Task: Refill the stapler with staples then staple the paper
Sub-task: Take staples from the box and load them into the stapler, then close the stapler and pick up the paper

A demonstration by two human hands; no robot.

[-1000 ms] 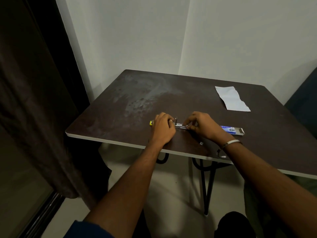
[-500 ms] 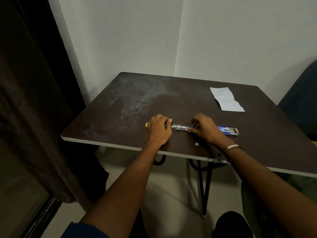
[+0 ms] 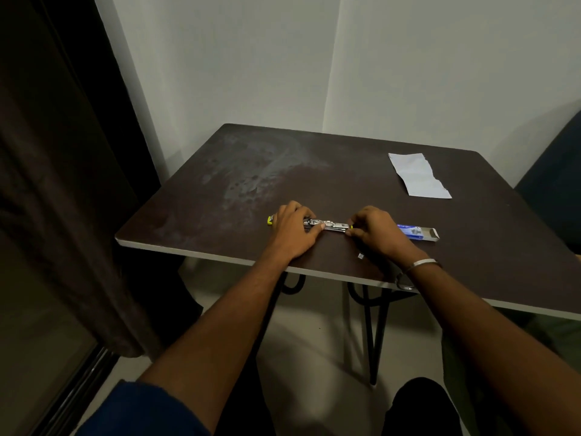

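A small stapler [image 3: 330,225] lies opened flat near the table's front edge, its shiny metal staple track showing between my hands and a yellow tip poking out at the far left. My left hand [image 3: 294,229] presses down over the stapler's left part. My right hand [image 3: 375,232] pinches the track's right end with thumb and fingers. Just right of that hand lies a blue and white staple box [image 3: 418,231] with its end flap open. A white sheet of paper [image 3: 418,179] rests at the back right of the table.
The dark brown table [image 3: 220,196] has a pale front edge and a worn patch at the back left. A tiny white scrap [image 3: 361,255] lies by my right wrist. A dark curtain [image 3: 63,184] hangs at the left; a dark seat stands at the right.
The camera has shifted slightly. My right hand's fingers have slid closer onto the track's right end. My left hand stays on the stapler.
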